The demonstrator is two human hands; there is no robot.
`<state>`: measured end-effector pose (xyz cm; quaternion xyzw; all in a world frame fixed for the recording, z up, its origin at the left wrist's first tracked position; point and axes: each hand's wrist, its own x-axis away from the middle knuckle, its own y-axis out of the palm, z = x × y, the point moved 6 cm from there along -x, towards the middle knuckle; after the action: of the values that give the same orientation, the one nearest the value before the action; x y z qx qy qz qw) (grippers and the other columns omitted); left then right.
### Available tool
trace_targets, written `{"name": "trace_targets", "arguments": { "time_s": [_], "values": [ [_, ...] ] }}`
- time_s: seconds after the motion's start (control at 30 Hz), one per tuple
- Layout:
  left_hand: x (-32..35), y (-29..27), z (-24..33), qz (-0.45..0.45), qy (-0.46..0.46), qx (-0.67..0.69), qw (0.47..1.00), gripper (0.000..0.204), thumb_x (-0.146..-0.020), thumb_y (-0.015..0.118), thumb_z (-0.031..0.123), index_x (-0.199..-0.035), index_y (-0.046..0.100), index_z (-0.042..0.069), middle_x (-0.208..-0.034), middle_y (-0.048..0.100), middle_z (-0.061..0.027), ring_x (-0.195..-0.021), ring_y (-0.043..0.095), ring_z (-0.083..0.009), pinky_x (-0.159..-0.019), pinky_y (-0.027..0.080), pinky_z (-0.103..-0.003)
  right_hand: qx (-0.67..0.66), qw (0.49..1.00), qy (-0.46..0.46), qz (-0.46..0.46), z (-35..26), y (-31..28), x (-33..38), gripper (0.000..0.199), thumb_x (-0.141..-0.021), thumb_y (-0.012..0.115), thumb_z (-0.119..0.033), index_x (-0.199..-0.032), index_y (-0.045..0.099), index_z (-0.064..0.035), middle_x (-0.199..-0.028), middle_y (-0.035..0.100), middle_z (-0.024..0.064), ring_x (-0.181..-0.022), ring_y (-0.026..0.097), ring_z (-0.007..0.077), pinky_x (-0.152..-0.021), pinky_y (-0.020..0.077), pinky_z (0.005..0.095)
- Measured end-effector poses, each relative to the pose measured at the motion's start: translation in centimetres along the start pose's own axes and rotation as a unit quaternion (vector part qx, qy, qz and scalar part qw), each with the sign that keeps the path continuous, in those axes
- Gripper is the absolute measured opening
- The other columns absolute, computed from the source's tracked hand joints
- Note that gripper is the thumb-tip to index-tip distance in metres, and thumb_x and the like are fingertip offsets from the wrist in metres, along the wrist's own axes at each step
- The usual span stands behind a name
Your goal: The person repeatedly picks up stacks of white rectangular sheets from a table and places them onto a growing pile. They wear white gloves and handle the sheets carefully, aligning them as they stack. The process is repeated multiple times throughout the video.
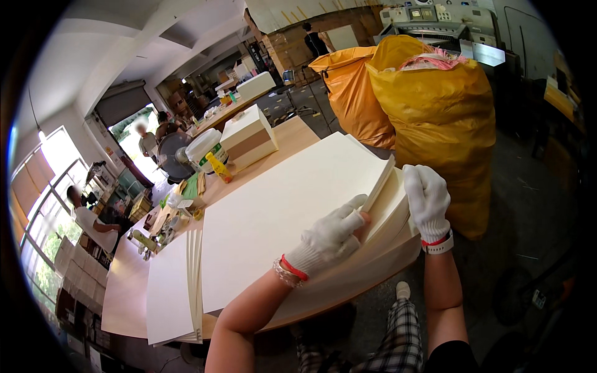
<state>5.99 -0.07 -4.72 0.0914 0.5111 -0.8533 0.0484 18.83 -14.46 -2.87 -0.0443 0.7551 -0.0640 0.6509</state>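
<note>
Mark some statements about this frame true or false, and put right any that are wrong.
1. The left hand and the right hand both wear white gloves. True.
2. The yellow bottle is on the floor. False: it is on the table, beside a white bucket.
3. Pink material shows at the top of the yellow bag. True.
4. The right wrist is bare. False: it has a red band and a pale band.
5. The left hand touches the large stack of white sheets. True.
6. The trousers are plain. False: they are checked.
</note>
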Motion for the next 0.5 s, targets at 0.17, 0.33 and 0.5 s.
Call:
{"name": "trace_targets", "arguments": {
  "time_s": [0.17,0.33,0.5],
  "values": [
    [0.0,-1.3,1.6,-0.021,-0.026,0.004,0.999,0.041,-0.083,0.077,0.030,-0.111,0.058,0.008,-0.148,0.042,-0.0184,-0.122,0.053,-0.0348,-0.099,0.045,-0.038,0.055,0.997,-0.050,0.020,-0.7,-0.4,-0.2,0.017,-0.085,0.060,-0.003,-0.101,0.059,0.0027,-0.066,0.047,0.0088,-0.057,0.050,0.0240,-0.049,0.0400,0.0347],
    [0.0,-1.1,0.6,-0.030,-0.032,0.025,0.999,0.046,-0.078,0.082,0.029,-0.111,0.057,0.009,-0.159,0.021,-0.0231,-0.141,0.034,-0.0421,-0.109,0.038,-0.040,0.105,0.988,-0.093,0.058,-1.5,-0.8,-0.5,0.020,-0.083,0.061,-0.002,-0.103,0.060,0.0022,-0.068,0.048,0.0076,-0.058,0.052,0.0236,-0.051,0.0423,0.0339],
    [0.0,-1.6,1.6,-0.015,-0.007,0.044,0.999,0.031,-0.081,0.069,0.005,-0.109,0.056,0.004,-0.157,0.023,-0.0270,-0.140,0.035,-0.0455,-0.108,0.038,-0.039,0.064,0.994,-0.091,-0.002,-1.3,-0.6,-0.6,0.019,-0.085,0.060,-0.004,-0.103,0.060,0.0018,-0.067,0.047,0.0081,-0.057,0.050,0.0236,-0.050,0.0404,0.0348]
  ]
}}
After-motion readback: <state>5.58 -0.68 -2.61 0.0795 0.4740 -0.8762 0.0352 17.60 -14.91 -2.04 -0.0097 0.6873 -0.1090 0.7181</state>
